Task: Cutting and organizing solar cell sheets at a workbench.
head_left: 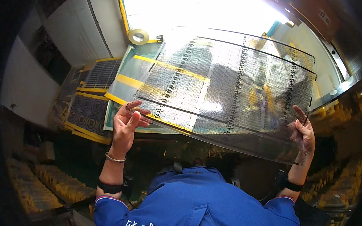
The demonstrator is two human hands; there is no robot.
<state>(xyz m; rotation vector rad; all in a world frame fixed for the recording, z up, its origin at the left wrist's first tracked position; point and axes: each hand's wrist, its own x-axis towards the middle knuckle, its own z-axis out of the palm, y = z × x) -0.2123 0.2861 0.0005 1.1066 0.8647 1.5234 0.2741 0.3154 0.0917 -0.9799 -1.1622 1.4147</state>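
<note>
A large clear film sheet (218,86) with rows of fine black printed marks and black strips spans the middle of the view, raised and tilted in front of me. At its near left corner, my left hand (126,126) grips the edge, thumb on top and fingers partly seen through the film. My right hand (304,134) pinches the near right edge the same way. Through the sheet show yellow tape strips and dark shapes that I cannot make out clearly.
Beyond the film glows a bright white lit surface (193,10). A tape roll (138,37) lies at its near left corner. Under the film's left side is a teal-edged frame (122,80) with yellow tape. Patterned panels (86,111) edged in yellow stand at the left.
</note>
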